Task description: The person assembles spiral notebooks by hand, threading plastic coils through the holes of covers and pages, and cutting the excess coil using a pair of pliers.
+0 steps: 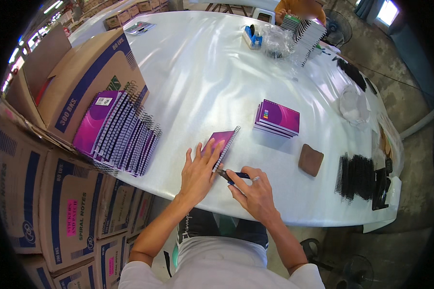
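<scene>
One purple spiral notebook (220,144) is lying near the front edge of the white surface (202,72), pressed flat by the left hand (197,171), whose fingers are spread open and laid on its cover, nothing being gripped. A dark pen-like tool (234,176) is held in the right hand (255,192), whose fingers are curled shut around it, its tip set at the notebook's wire binding. Progress is judged as partial: a small stack of purple notebooks (277,118) is set aside just beyond, while a long fanned row of notebooks (118,132) is laid at the left, seemingly still to be handled. Loose black wire coils (357,176) are heaped at the right, beside a brown pad (311,160). An open cardboard box (89,72), brown with blue bands, is stood at the left edge; further cartons (58,212) of the same colours, some with pink rectangular labels, are stacked below it. A second pile of notebooks (304,33) is placed at the far end.
</scene>
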`<state>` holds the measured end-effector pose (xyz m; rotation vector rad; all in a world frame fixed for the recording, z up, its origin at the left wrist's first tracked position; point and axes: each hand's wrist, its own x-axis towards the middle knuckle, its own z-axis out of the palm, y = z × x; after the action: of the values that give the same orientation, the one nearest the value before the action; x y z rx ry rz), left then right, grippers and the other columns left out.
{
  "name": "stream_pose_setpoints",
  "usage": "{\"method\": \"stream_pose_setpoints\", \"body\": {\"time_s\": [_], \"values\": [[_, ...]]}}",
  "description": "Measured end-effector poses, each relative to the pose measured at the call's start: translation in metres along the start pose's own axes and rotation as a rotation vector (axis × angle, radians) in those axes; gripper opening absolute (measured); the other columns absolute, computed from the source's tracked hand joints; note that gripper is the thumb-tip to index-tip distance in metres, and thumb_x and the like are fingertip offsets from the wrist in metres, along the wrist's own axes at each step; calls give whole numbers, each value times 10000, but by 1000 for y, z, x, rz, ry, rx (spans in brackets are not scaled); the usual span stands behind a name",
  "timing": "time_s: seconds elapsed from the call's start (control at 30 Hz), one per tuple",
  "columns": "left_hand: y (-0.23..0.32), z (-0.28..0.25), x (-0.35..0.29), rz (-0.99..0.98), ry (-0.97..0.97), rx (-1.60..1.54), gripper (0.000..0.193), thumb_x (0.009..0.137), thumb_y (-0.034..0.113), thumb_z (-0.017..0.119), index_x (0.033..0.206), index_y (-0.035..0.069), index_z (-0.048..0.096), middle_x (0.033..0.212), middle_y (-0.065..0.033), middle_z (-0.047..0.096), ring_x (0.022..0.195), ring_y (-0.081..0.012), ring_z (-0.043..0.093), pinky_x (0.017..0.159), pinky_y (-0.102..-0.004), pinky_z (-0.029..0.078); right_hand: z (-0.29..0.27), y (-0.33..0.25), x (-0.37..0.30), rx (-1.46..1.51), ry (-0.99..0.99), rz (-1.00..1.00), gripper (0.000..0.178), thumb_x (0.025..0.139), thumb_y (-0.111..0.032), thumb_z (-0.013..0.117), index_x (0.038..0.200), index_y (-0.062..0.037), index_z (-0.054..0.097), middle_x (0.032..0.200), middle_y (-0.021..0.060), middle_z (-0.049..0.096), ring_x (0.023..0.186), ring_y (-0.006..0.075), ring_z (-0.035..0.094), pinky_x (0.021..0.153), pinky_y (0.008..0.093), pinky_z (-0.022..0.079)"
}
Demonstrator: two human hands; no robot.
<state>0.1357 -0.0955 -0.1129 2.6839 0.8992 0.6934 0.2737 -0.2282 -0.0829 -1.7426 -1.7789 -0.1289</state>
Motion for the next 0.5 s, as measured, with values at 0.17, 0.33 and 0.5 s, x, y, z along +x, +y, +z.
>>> {"method": "stream_pose_setpoints", "body": {"time_s": [0.17, 0.33, 0.5], "values": [[6, -6, 1, 9, 0, 2, 652, 887, 133, 635, 1484, 150, 373, 1479, -112, 445, 1301, -411, 457, 1066, -577, 331, -1, 4, 3, 205, -114, 88, 356, 853, -145, 708, 1205, -119, 667, 943, 113, 584, 820, 227, 582, 697, 347, 476], [-3, -24, -7, 84, 66, 50, 666, 845, 98, 620, 1472, 141, 399, 1464, -56, 470, 1283, -399, 468, 1056, -605, 329, -24, 15, 37, 1252, -771, 737, 269, 973, -133, 564, 1220, -59, 641, 829, 88, 633, 728, 154, 598, 682, 290, 495], [2, -129, 6, 135, 134, 330, 714, 800, 30, 618, 1459, 234, 435, 1460, -14, 481, 1313, -363, 457, 1061, -598, 339, -21, 32, 31, 586, -315, 209, 306, 943, -135, 593, 1231, -38, 627, 952, 134, 634, 863, 220, 593, 763, 346, 491]]}}
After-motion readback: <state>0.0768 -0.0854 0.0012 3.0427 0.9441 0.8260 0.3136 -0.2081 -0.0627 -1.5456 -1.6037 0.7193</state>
